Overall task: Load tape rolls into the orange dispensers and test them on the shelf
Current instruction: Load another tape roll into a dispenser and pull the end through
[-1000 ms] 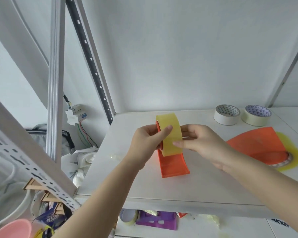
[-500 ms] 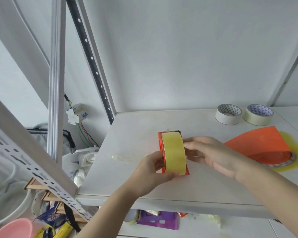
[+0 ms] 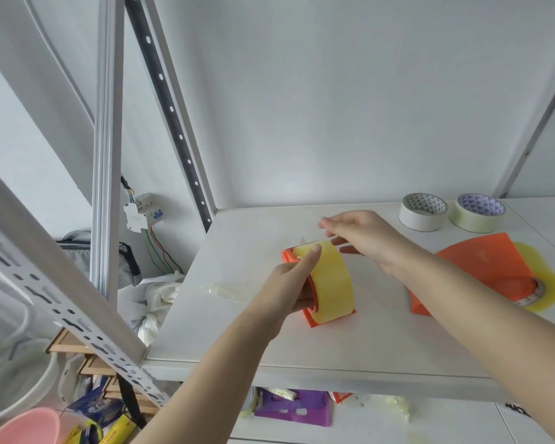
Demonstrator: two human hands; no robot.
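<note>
Half a second on, our right hand (image 3: 362, 235) has let go and hovers spread while our left hand (image 3: 293, 283) presses the yellow tape roll (image 3: 332, 280), now seated in the orange dispenser (image 3: 314, 318) on the shelf (image 3: 366, 341), likely ready for testing.

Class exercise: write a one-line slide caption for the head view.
Left hand steadies yellow tape roll in orange dispenser on shelf; right hand hovers open.

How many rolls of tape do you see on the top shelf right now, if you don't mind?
4: a yellow roll in the held dispenser, a white roll and a cream roll at the back, and a yellow roll partly hidden under the second dispenser. Others may be hidden.
</note>
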